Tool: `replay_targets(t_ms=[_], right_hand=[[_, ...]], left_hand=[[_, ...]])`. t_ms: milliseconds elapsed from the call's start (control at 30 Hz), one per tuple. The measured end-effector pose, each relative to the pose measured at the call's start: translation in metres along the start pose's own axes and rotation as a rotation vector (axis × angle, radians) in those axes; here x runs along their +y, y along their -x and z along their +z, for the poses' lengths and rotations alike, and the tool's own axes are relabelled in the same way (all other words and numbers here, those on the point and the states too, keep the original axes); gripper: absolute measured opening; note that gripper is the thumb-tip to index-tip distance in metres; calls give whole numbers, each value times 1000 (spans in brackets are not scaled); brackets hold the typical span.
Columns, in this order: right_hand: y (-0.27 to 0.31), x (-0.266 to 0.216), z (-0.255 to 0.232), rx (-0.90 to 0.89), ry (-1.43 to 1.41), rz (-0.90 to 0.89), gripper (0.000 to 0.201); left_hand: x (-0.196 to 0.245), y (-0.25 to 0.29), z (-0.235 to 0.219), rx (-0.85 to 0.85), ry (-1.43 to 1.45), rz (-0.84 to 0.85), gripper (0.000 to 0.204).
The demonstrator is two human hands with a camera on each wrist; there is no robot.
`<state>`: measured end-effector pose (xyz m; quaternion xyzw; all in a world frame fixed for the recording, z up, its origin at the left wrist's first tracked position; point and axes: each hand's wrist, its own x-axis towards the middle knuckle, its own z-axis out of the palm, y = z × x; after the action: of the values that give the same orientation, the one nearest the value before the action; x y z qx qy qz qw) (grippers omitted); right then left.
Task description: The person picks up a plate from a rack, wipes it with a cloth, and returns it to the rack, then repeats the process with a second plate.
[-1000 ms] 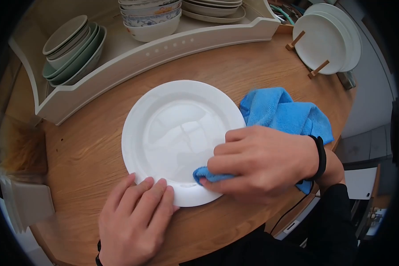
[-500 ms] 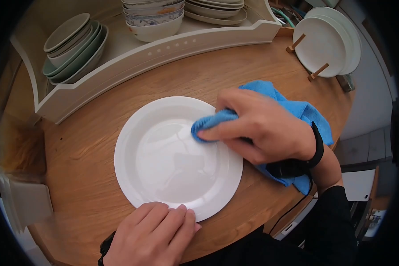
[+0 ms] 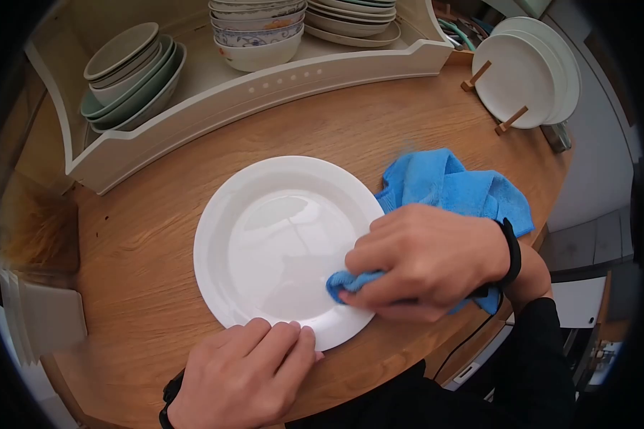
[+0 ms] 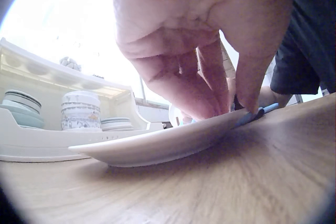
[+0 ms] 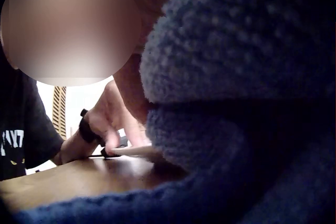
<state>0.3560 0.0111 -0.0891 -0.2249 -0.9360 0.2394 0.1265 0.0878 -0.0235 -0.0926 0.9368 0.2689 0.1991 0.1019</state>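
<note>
A round white plate (image 3: 265,243) lies face up on the wooden table. My left hand (image 3: 247,372) pinches its near rim, fingers on top and thumb at the edge. In the left wrist view the plate (image 4: 152,142) is seen from the side, with its rim between the fingers and thumb. Bunched in my right hand (image 3: 429,261) is a blue cloth (image 3: 343,284), pressed against the plate's right side near the rim. The rest of the cloth (image 3: 436,179) spreads on the table beyond the knuckles. Thick blue folds (image 5: 220,40) fill much of the right wrist view.
Behind the plate stands a white shelf tray (image 3: 265,89) with stacked bowls (image 3: 257,46) and plates (image 3: 354,25). More white plates (image 3: 515,79) stand upright in a wooden rack at the back right. A clear container (image 3: 50,322) sits at the left edge.
My right hand swept the bunched cloth up the plate's right side, then back down towards the near right rim. My left hand shifted right along the near rim, and the plate turned or slid slightly.
</note>
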Motion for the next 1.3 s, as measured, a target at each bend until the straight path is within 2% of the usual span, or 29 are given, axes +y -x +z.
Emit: replay_targets(t_ms=[67,167,233,267,333,367,467,633,667,700,833,967,1033,1067,1133,1200,1267,1300], right_hand=[[1,0,3,18,28,-22,16],[2,0,-3,16,50,41,18],[4,7,-6,137,157,119,13],[5,12,-7,137,156,122,13],[9,23,-7,272,254,211,15],[10,26,-11,264,241,236,26],[7,23,-13,253,230,265,21],[9,8,-6,163,136,136,22],[8,0,-2,87,89,72,22],[7,-7,1,17,41,11,21],[0,-7,10,49,-93,-47,13],[1,-3,12,84,-70,-63,8],[3,-3,6,111,46,124,10],[2,-3,5,113,45,124,10],[0,-2,6,265,192,343,19],[1,3,4,308,191,369,23],[0,7,-1,359,158,470,23],[-2,5,-9,320,91,534,21]], left_hand=[[-1,-1,-1,-17,2,10,23],[-4,0,-1,-29,18,25,24],[-5,0,0,-19,40,35,25],[-4,0,-3,-39,99,30,23],[-2,-1,-8,-63,165,27,21],[-2,-3,-9,-75,160,21,22],[0,-6,-12,-114,183,-4,26],[5,3,-2,-117,157,-11,24],[5,5,2,-99,126,9,24],[-1,-12,-19,-269,120,67,24],[-4,-13,-21,-286,122,127,23],[-5,-16,-22,-282,114,124,23],[-6,-16,-23,-270,172,105,23],[-5,-16,-24,-273,170,105,23],[-5,-13,-23,-266,190,95,23],[-5,-10,-22,-272,209,84,24],[-3,-7,-21,-272,222,69,24],[-2,-7,-20,-281,237,41,24]])
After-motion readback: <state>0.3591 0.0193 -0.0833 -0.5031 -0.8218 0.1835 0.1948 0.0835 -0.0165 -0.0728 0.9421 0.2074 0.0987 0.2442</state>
